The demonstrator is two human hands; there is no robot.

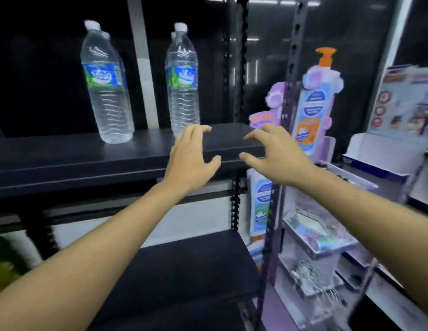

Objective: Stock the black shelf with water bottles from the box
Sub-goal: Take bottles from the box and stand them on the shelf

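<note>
**Empty hands at the shelf edge**

Both our forearms reach up from the bottom of the view, and neither hand carries anything. Our left hand (192, 155) hangs with fingers curled and spread over the front edge of the black shelf (88, 158), just in front of the right water bottle (183, 80); it grips nothing. Our right hand (277, 156) mirrors it near the shelf's right end, likewise loose and holding nothing.

What could go wrong: our left hand sits very close to the base of the right water bottle, so a careless sweep could clip it. These bottles are tall and narrow, and we judge a knock low down would topple one into the bottle standing behind it. To the right, a cardboard pump-bottle display (315, 103) hangs on the upright, and our right hand could catch it in passing.

As for the stock, the left water bottle (104, 84) stands upright well apart from the right one, each with a second bottle partly hidden behind. They are clear, ribbed plastic with white caps and blue-green labels, full by the look of them. Much of the shelf is bare. We cannot see the box.
</note>
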